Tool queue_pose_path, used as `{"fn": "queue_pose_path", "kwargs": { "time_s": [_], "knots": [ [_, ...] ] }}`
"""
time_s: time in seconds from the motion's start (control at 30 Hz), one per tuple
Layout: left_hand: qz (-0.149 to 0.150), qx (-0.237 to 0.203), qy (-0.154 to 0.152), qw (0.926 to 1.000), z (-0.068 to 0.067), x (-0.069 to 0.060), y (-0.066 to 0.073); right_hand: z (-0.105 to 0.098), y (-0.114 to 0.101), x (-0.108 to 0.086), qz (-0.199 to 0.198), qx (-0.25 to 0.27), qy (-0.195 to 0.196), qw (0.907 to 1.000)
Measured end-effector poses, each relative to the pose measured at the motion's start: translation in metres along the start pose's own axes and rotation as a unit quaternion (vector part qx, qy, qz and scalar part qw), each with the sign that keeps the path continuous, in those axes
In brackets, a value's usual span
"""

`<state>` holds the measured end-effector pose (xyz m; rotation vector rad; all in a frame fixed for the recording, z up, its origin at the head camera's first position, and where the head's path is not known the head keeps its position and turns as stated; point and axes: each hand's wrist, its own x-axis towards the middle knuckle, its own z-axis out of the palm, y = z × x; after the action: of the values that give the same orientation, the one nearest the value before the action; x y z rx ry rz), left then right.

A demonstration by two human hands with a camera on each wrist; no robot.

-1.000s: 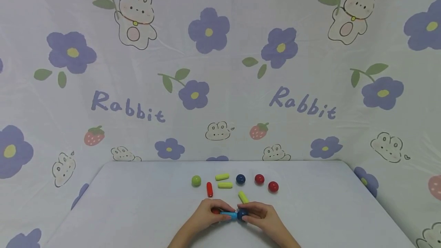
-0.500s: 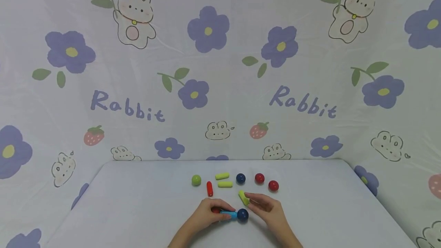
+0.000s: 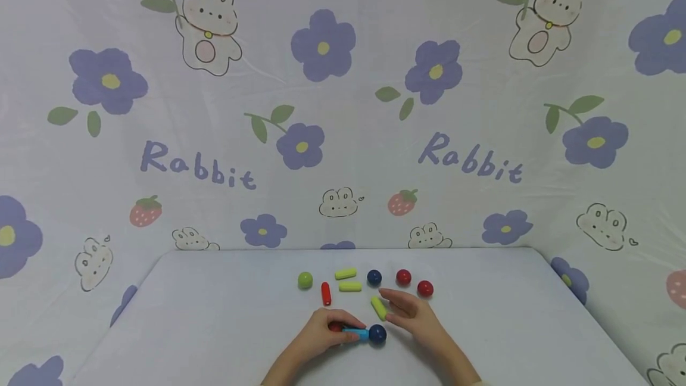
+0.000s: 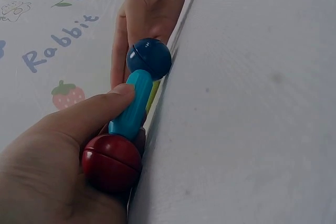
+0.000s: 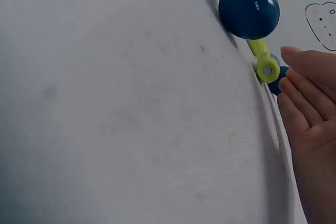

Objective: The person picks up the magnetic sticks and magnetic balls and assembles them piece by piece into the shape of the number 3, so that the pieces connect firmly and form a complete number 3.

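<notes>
My left hand (image 3: 320,335) pinches a light blue rod (image 4: 131,106) between thumb and fingers. A red ball (image 4: 112,163) joins one end of that rod, and a dark blue ball (image 4: 149,59) joins the other. Just right of a yellow-green rod (image 3: 378,308), my right hand (image 3: 418,316) holds nothing, its fingers extended and slightly bent. That rod lies slanted on the table; in the right wrist view its end (image 5: 259,70) shows a round metal-looking centre. The fingers stand beside it, and whether they touch it is hard to tell.
On the white table (image 3: 203,314), farther back, lie a green ball (image 3: 305,280), a red rod (image 3: 326,293), two yellow-green rods (image 3: 350,286), another dark blue ball (image 3: 374,277) and two red balls (image 3: 425,288). A rabbit-print cloth (image 3: 359,136) hangs behind.
My right hand has let go of the dark blue ball and moved back and right, beside the slanted yellow-green rod. The left hand stays in place with its light blue rod.
</notes>
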<state>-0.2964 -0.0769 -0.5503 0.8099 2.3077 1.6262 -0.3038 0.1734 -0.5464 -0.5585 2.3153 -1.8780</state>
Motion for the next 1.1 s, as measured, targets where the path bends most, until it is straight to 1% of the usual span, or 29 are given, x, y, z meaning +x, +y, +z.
{"fn": "queue_pose_path", "kwargs": {
  "time_s": [0.13,0.23,0.3,0.43,0.5,0.73,0.83,1.1],
  "knots": [
    [-0.002,0.003,0.000,1.0000,0.000,-0.001,0.000,-0.003,0.002,0.004,-0.005,-0.005,-0.028,0.9996],
    [-0.003,0.004,0.001,1.0000,0.000,-0.001,0.000,-0.004,0.002,0.006,-0.004,0.003,-0.047,0.9989],
    [0.002,0.003,0.001,1.0000,0.000,-0.001,0.001,-0.004,0.002,0.007,-0.002,0.013,-0.058,0.9982],
    [0.016,-0.003,-0.001,0.9999,0.000,-0.002,0.001,-0.004,0.000,0.010,-0.006,0.018,-0.075,0.9970],
    [0.017,-0.005,-0.001,0.9998,0.001,-0.001,0.001,-0.005,-0.001,0.012,-0.008,0.014,-0.081,0.9966],
    [0.000,0.005,0.003,1.0000,0.000,0.000,-0.001,-0.006,-0.006,0.014,-0.007,0.005,-0.103,0.9947],
    [0.001,0.005,0.002,1.0000,0.000,0.000,-0.001,-0.007,-0.007,0.015,-0.012,-0.008,-0.110,0.9938],
    [-0.004,0.000,0.004,1.0000,0.001,0.000,-0.001,-0.008,-0.001,0.017,-0.020,-0.034,-0.111,0.9930]
  ]
}}
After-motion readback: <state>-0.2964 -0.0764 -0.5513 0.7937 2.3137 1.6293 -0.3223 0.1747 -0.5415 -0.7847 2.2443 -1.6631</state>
